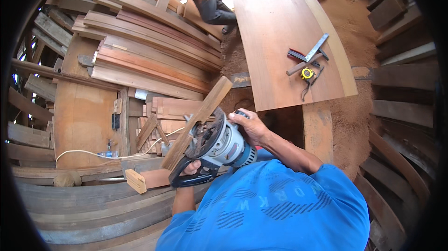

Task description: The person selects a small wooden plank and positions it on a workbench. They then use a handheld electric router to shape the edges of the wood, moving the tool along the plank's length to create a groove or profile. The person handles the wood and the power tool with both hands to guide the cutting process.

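A grey and blue electric router (225, 143) is held up in front of my chest, tipped on its side, with a wooden strip (196, 122) against its base. My left hand (191, 167) is closed on its black loop handle. My right hand (247, 125) is closed on the knob at the upper right of the body. Beyond it, a wide wooden panel (275, 22) carries a metal square (317, 45), a yellow tape measure (306, 74) and other small tools. A pale wood block (136, 181) lies to the left of the router.
Stacked boards (149, 55) fill the left, near a plywood sheet (84, 120) with a white cable (79, 152). A co-worker in dark trousers (210, 6) stands beside the panel's far left. Sawdust (361, 125) covers the ground at right, beside leaning planks (401, 106).
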The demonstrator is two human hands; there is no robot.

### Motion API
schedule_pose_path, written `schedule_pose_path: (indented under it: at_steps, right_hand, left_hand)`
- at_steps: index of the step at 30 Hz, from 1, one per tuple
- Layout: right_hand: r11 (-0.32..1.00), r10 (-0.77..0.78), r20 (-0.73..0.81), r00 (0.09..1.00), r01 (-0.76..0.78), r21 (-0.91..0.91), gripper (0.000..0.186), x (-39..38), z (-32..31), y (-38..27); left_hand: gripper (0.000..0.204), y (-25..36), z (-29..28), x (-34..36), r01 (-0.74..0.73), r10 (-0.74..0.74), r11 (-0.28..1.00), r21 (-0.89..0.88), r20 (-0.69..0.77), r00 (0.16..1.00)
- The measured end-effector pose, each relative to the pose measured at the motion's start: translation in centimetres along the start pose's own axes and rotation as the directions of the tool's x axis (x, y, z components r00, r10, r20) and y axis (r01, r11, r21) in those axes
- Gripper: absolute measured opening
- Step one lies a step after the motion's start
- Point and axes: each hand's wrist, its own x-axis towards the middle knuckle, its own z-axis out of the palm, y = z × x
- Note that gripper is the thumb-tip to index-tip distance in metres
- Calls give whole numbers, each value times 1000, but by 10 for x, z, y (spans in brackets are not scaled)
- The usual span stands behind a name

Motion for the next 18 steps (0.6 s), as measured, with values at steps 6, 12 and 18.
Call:
schedule_pose_path:
  at_steps: [6, 12, 18]
  right_hand:
    - [899, -300, -230, 926, 194, -393, 30, -69, -54, -39]
    - [787, -584, -494, 644, 301, -538, 27, -151, -124, -32]
    - [675, -521, -742, 422, 736, -55, 22, -205, -188, -5]
  left_hand:
    - [73, -49, 55, 47, 219, -172, 971, -94, 360, 917]
    - [71, -52, 154, 85, 306, -232, 952, 29, 722, 652]
    - [77, -46, 274, 74, 86, -152, 988, 129, 921, 359]
